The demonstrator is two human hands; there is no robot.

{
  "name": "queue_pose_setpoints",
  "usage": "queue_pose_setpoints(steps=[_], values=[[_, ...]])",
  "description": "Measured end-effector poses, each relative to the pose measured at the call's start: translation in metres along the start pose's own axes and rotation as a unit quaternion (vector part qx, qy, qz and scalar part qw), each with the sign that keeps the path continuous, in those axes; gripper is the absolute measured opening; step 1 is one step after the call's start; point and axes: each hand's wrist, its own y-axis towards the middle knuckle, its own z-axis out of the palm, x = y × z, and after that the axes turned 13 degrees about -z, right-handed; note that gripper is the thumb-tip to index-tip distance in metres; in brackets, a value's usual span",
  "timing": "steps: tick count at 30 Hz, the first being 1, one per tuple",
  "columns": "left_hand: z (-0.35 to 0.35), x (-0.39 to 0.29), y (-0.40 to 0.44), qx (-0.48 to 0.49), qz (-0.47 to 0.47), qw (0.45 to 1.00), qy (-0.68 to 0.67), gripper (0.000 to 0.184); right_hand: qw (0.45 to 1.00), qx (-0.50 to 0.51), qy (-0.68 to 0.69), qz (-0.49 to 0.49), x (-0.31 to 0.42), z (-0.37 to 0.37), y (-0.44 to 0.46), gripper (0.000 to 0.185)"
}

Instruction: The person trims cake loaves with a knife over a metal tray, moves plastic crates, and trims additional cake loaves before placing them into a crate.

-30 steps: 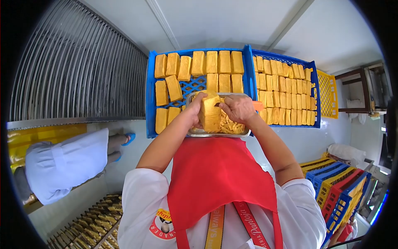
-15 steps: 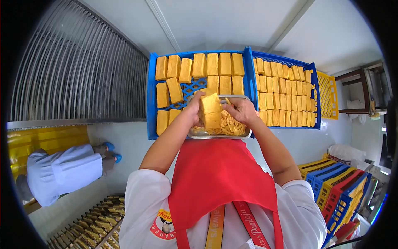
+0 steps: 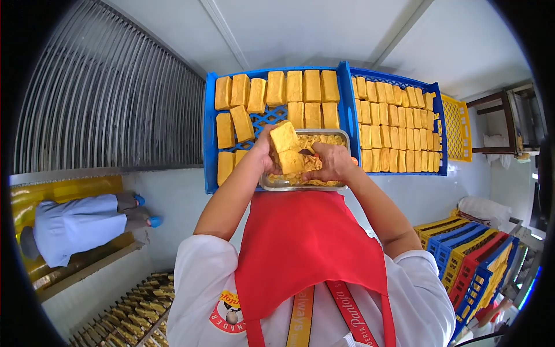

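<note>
My left hand (image 3: pixel 265 151) is closed around a golden, block-shaped bread loaf (image 3: pixel 284 137), held tilted above a metal tray (image 3: pixel 347 184). Close to the loaf's lower right side, my right hand (image 3: pixel 332 162) is closed on what looks like a small knife (image 3: pixel 304 152); a dark blade-like sliver shows ahead of the fingers and an orange end shows behind the palm. Thin yellowish bread trimmings (image 3: pixel 326 139) fill much of the tray. Under the tray's far side is a blue crate (image 3: pixel 344 110) holding several similar loaves (image 3: pixel 277 88).
A second blue crate (image 3: pixel 444 133) at the right holds rows of smaller loaves (image 3: pixel 384 139). Beyond it stands a yellow crate (image 3: pixel 457 130). A slatted metal rack (image 3: pixel 115 92) rises at the left. Stacked crates (image 3: pixel 462 254) stand lower right, and another person (image 3: pixel 78 225) bends at lower left.
The loaf has tilted and shifted slightly left in my left hand. My right hand has moved down and left, nearer its lower side. The other person has shifted position.
</note>
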Motion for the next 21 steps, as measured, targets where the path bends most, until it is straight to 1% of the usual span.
queue_pose_setpoints(steps=[1, 2, 4, 5, 7, 9, 11, 12, 13, 14, 16, 17, 19, 21], values=[[0.0, 0.0, 0.0, -0.001, -0.007, 1.0, 0.011, 0.066, 1.0, -0.004, -0.002, -0.001, 0.001, -0.001, 0.002, 0.071], [0.001, 0.0, -0.001, -0.002, -0.015, 1.0, 0.022, 0.065, 1.0, -0.004, -0.001, -0.001, 0.0, 0.001, 0.004, 0.071], [0.017, 0.006, -0.019, 0.005, -0.011, 1.0, 0.024, 0.064, 0.998, -0.022, -0.016, -0.048, -0.003, 0.006, 0.008, 0.073], [0.023, 0.008, -0.025, 0.012, -0.007, 1.0, 0.026, 0.063, 0.998, -0.022, -0.017, -0.048, -0.003, 0.006, 0.009, 0.073], [0.021, 0.006, -0.021, 0.017, -0.012, 0.999, 0.027, 0.062, 0.999, 0.037, -0.037, -0.014, -0.001, 0.006, 0.011, 0.07], [0.016, 0.004, -0.012, 0.022, -0.018, 0.999, 0.027, 0.061, 0.998, 0.057, -0.036, -0.017, -0.002, 0.006, 0.011, 0.069], [0.011, 0.003, -0.002, 0.001, -0.01, 0.999, 0.033, 0.064, 0.996, 0.076, -0.035, -0.02, -0.002, 0.006, 0.011, 0.069], [0.013, 0.004, -0.005, 0.002, -0.009, 0.999, 0.032, 0.064, 0.992, 0.109, -0.059, -0.007, 0.0, 0.006, 0.012, 0.068], [0.016, 0.006, -0.009, -0.021, -0.001, 0.999, 0.026, 0.064, 0.987, 0.141, -0.083, 0.006, 0.001, 0.006, 0.011, 0.067], [0.018, 0.007, -0.012, -0.044, 0.006, 0.999, 0.02, 0.065, 0.987, 0.141, -0.082, 0.006, 0.0, 0.01, 0.009, 0.067], [0.027, 0.012, -0.026, -0.035, 0.015, 0.999, 0.013, 0.062, 0.997, 0.034, -0.072, -0.023, -0.003, 0.016, 0.005, 0.068], [0.03, 0.013, -0.029, -0.028, 0.025, 0.999, 0.006, 0.059, 0.997, 0.034, -0.072, -0.023, -0.004, 0.018, 0.003, 0.068], [0.024, 0.011, -0.021, -0.02, 0.023, 1.0, 0.006, 0.059, 0.996, -0.006, -0.083, -0.015, -0.001, 0.014, 0.002, 0.069], [0.022, 0.01, -0.017, -0.014, 0.018, 1.0, 0.009, 0.059, 0.996, -0.011, -0.082, -0.02, 0.0, 0.014, 0.0, 0.07]])
